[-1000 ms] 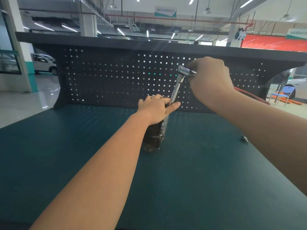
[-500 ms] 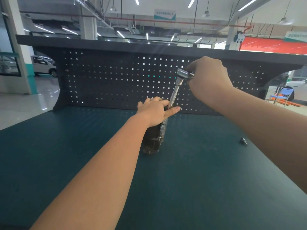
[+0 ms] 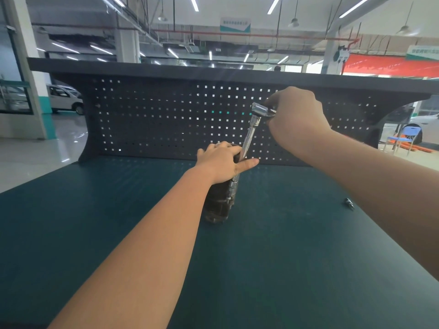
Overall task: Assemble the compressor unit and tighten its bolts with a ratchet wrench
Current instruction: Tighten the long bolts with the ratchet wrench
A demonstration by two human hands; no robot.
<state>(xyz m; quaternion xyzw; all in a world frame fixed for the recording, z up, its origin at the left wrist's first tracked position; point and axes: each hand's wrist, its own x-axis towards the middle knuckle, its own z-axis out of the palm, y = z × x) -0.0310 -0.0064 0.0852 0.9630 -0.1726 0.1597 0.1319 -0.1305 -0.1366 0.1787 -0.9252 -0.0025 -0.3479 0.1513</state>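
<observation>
Head view: your left hand (image 3: pixel 222 160) grips the compressor unit (image 3: pixel 218 203) upright on the counter (image 3: pixel 285 257), steadying it. Your right hand (image 3: pixel 297 117), at 1 o'clock, clasps the ratchet wrench (image 3: pixel 260 109) topping the long extension (image 3: pixel 247 141), likely to torque a bolt.

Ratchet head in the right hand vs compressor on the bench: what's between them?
Head view: a long chrome extension bar runs down from the ratchet head beside the compressor, passing the left hand gripping the compressor's top.
</observation>
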